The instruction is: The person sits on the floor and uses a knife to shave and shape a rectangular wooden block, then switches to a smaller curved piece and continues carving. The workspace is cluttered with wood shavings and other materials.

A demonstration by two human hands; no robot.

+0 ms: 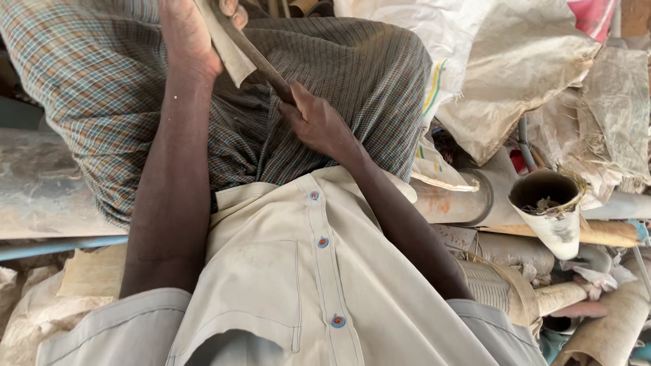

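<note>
My left hand [191, 35] is raised at the top of the view, closed around a pale flat strip of material [229, 55]. Against that strip lies a long dark blade [261, 62], and my right hand [317, 123] grips its lower end over my lap. A checked cloth [102, 88] covers my legs under both hands. My pale buttoned shirt [285, 285] fills the bottom of the view. The strip's upper end is cut off by the frame edge.
Dusty woven sacks [522, 74] are piled at the upper right. Below them lie a grey pipe [454, 200], a pale open-ended tube [553, 210] and several rolled pieces. A grey slab [41, 183] and a blue bar [61, 247] sit at the left.
</note>
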